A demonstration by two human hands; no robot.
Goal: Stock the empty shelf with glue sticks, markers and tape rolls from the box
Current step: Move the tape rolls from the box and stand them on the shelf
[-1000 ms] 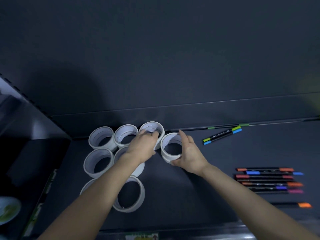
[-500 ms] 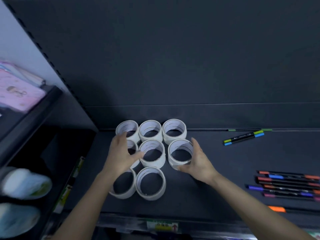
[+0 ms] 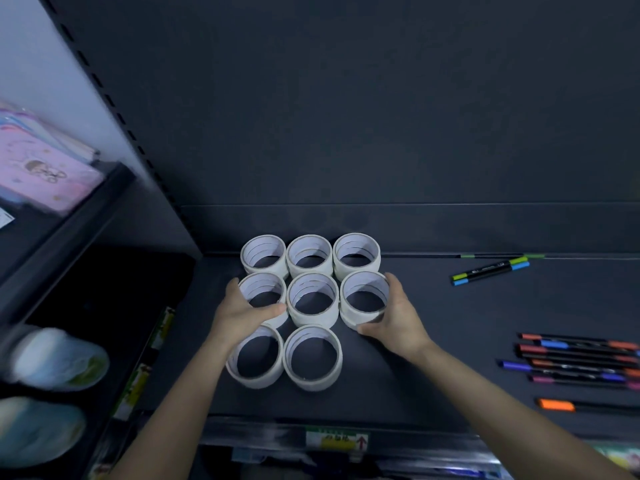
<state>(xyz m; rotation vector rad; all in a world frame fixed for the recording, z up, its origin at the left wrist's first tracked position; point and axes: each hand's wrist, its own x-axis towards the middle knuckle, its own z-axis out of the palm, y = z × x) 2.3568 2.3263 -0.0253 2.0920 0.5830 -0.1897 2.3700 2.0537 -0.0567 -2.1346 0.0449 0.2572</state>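
Note:
Several white tape rolls [image 3: 312,299] lie flat in rows on the dark shelf [image 3: 433,341], at its left side. My left hand [image 3: 242,315] grips the left roll of the middle row [image 3: 262,289], thumb on its near side. My right hand [image 3: 398,317] cups the right roll of that row [image 3: 365,296] from the outside. Two more rolls [image 3: 313,356] lie nearest me. A pair of markers [image 3: 490,270] with green and blue caps lies at the back right. Several markers [image 3: 581,362] lie in a row at the right edge. No box or glue sticks show.
The shelf's back wall [image 3: 381,133] rises behind the rolls. A slotted upright [image 3: 114,112] bounds the shelf on the left, with pink stationery [image 3: 41,171] and blurred packs [image 3: 55,362] on neighbouring shelves. A price label [image 3: 336,441] sits on the front rail.
The view has swung left and down. The rolls went from a loose cluster to tidy rows. My hands slid from the back rolls to either end of the middle row.

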